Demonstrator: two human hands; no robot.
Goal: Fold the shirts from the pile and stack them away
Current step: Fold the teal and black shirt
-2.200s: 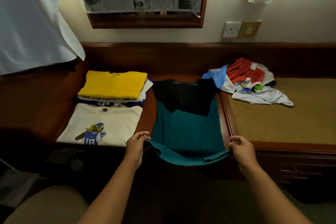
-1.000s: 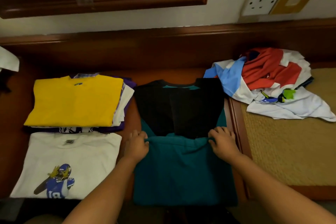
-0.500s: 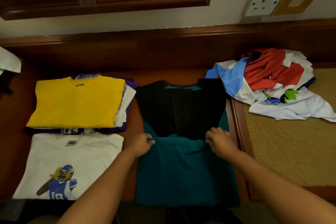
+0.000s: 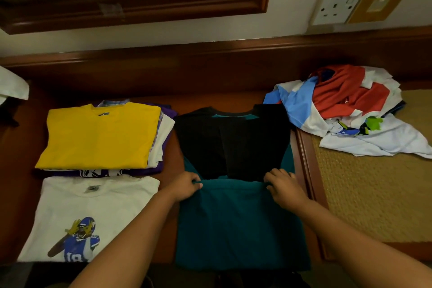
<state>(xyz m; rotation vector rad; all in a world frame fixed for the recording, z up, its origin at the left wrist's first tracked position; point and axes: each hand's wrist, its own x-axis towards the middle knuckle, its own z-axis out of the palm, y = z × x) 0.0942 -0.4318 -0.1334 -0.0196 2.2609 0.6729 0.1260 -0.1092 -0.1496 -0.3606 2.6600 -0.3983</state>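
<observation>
Both grips clamped: left hand (image 4: 185, 186) and right hand (image 4: 282, 186) pinch the teal shirt's (image 4: 238, 222) hem on the tabletop (image 4: 173, 224), mid-fold. Next, probably: carry hem to collar, flatten.

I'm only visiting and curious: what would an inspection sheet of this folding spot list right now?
Surface: wooden desk, woven mat on the right.
Job's things: teal shirt with black sleeves folded in; folded stack topped by yellow shirt; folded white shirt in front of it; unfolded pile on the mat.
Clutter: nothing seen.
Grippers: left hand and right hand grip the teal hem, folded up to the sleeves.
Cables: nothing seen.
Surroundings: wall socket, wooden frame papered with newspaper.
</observation>
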